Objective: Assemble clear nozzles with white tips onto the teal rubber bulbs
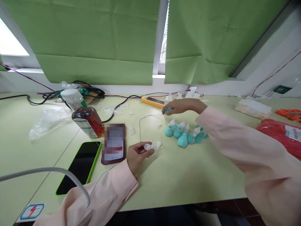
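Near the middle of the table, my left hand (138, 154) pinches a small clear plastic cup-like piece (148, 147) between thumb and fingers. A small white pointed tip (159, 144) is just right of it. My right hand (177, 106) reaches to the back of the table, its fingers closed round a teal bulb (167, 110) that is partly hidden by them. Below my right forearm stands a cluster of several teal bulbs (182, 140) with clear pointed tops; the sleeve hides part of the cluster's right side.
A yellow power strip (152, 101) lies at the back. To the left are a bottle of dark red liquid (87, 121), two phones (80, 166), a plastic bag (50, 121) and cables. A white tissue pack (253, 108) and red packaging (279, 135) lie right.
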Demonstrator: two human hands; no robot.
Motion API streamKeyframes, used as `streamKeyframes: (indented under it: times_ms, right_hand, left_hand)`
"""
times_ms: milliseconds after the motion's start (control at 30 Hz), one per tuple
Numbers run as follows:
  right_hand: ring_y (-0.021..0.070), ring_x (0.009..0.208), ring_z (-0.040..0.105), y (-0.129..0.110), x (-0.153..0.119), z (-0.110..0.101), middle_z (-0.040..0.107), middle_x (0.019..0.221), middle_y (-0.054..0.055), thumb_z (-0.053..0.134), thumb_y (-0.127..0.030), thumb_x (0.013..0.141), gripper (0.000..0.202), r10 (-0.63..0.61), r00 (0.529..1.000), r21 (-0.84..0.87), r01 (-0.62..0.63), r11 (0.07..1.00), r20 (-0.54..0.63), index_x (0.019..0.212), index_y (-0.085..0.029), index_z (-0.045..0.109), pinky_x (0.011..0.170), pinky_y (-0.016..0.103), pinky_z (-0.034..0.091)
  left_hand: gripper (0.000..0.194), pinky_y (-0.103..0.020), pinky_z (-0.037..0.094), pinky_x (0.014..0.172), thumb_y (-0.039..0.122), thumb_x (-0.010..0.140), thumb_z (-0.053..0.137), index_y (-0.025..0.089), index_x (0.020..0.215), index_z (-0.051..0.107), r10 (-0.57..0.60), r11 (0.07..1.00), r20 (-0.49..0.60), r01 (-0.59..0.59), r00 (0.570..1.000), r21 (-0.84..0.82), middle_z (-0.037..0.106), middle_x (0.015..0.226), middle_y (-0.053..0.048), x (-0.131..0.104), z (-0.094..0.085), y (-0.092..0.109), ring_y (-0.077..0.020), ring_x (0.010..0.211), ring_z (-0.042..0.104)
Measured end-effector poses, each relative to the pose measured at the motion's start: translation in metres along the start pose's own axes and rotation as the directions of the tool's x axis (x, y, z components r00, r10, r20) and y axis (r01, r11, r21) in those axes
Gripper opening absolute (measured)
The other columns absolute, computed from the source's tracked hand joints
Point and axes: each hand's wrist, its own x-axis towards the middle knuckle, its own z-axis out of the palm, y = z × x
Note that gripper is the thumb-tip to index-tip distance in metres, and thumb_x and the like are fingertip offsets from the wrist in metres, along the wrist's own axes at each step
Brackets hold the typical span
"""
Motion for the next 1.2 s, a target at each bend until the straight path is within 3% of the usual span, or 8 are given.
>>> streamKeyframes:
  times_ms: [67, 133, 267, 333, 500, 600, 900, 1200]
  right_hand:
    - [0.0128, 0.067, 0.053, -0.018, -0.023, -0.013, 0.059, 0.088, 0.004, 0.047, -0.029, 0.075, 0.026, -0.1, 0.995, 0.057, 0.101, 0.993, -0.016, 0.099, -0.022, 0.056, 0.054, 0.021, 0.036]
    - [0.0119, 0.063, 0.051, -0.041, -0.046, -0.015, 0.058, 0.079, 0.002, 0.049, -0.031, 0.075, 0.028, -0.139, 0.973, 0.08, 0.156, 0.984, -0.186, 0.101, -0.022, 0.052, 0.053, 0.021, 0.035]
    - [0.0074, 0.048, 0.045, -0.078, -0.079, 0.02, 0.05, 0.06, -0.004, 0.053, -0.035, 0.072, 0.029, -0.11, 0.913, 0.342, 0.257, 0.904, -0.393, 0.096, -0.021, 0.047, 0.045, 0.018, 0.033]
    - [0.0064, 0.047, 0.044, -0.082, -0.084, 0.052, 0.049, 0.061, -0.004, 0.054, -0.033, 0.072, 0.027, -0.071, 0.896, 0.547, 0.328, 0.771, -0.438, 0.095, -0.022, 0.045, 0.043, 0.018, 0.033]
    - [0.01, 0.042, 0.048, -0.073, -0.072, 0.123, 0.048, 0.052, -0.005, 0.042, -0.035, 0.077, 0.032, 0.075, 0.914, 0.9, 0.373, 0.226, -0.398, 0.105, -0.019, 0.037, 0.044, 0.024, 0.041]
    - [0.0112, 0.044, 0.05, -0.075, -0.066, 0.14, 0.049, 0.05, -0.004, 0.041, -0.033, 0.078, 0.027, 0.081, 0.941, 0.94, 0.317, 0.125, -0.328, 0.1, -0.017, 0.039, 0.046, 0.026, 0.041]
    - [0.0048, 0.047, 0.032, -0.093, -0.071, 0.141, 0.034, 0.061, -0.006, 0.049, -0.026, 0.076, 0.026, 0.007, 0.98, 0.959, 0.193, 0.206, -0.199, 0.098, -0.023, 0.035, 0.042, 0.017, 0.028]
    - [0.0107, 0.063, 0.043, -0.104, -0.074, 0.142, 0.047, 0.083, 0.001, 0.048, -0.035, 0.076, 0.033, 0.059, 0.95, 0.688, 0.178, 0.703, -0.306, 0.104, -0.023, 0.036, 0.055, 0.022, 0.036]
  left_hand:
    - [0.029, -0.022, 0.044, 0.057, 0.023, 0.053, 0.07, 0.012, 0.08, 0.064, 0.009, 1.0, 0.008, -0.009, 1.0, -0.016, 0.058, 0.075, -0.004, -0.002, 0.001, 0.002, -0.0113, 0.063, 0.053]
    - [0.028, -0.023, 0.045, 0.066, 0.022, 0.054, 0.069, 0.013, 0.08, 0.065, 0.057, 0.998, 0.058, -0.055, 0.997, -0.025, 0.058, 0.09, -0.006, -0.004, 0.002, 0.004, -0.0153, 0.078, 0.054]
    - [0.029, -0.025, 0.044, 0.072, 0.022, 0.059, 0.066, 0.014, 0.087, 0.063, 0.051, 0.998, 0.185, -0.045, 0.981, -0.038, 0.06, 0.089, -0.007, -0.006, 0.003, 0.007, -0.017, 0.084, 0.053]
    - [0.03, -0.024, 0.044, 0.064, 0.023, 0.06, 0.066, 0.012, 0.088, 0.062, 0.023, 1.0, 0.211, -0.021, 0.977, -0.012, 0.059, 0.076, -0.005, -0.006, 0.003, 0.008, -0.0136, 0.07, 0.053]
    - [0.029, -0.021, 0.038, 0.047, 0.038, 0.068, 0.055, 0.01, 0.074, 0.061, 0.052, 0.998, 0.329, -0.064, 0.943, 0.027, 0.045, 0.059, 0.001, -0.004, 0.003, 0.007, -0.007, 0.05, 0.039]
    - [0.038, -0.019, 0.033, 0.039, 0.047, 0.073, 0.043, 0.012, 0.059, 0.052, 0.011, 1.0, 0.347, -0.01, 0.938, -0.004, 0.032, 0.051, 0.005, -0.006, 0.005, 0.002, -0.006, 0.044, 0.03]
    - [0.038, -0.02, 0.021, 0.035, 0.047, 0.07, 0.042, 0.016, 0.049, 0.042, -0.149, 0.967, -0.014, 0.148, 0.989, 0.206, 0.031, 0.039, 0.006, -0.01, 0.002, -0.008, -0.0062, 0.035, 0.029]
    - [0.029, -0.021, 0.03, 0.041, 0.038, 0.07, 0.039, 0.017, 0.059, 0.054, 0.109, 0.879, -0.131, -0.034, 0.985, 0.475, 0.044, 0.048, 0.002, -0.008, -0.006, -0.02, -0.0105, 0.045, 0.041]
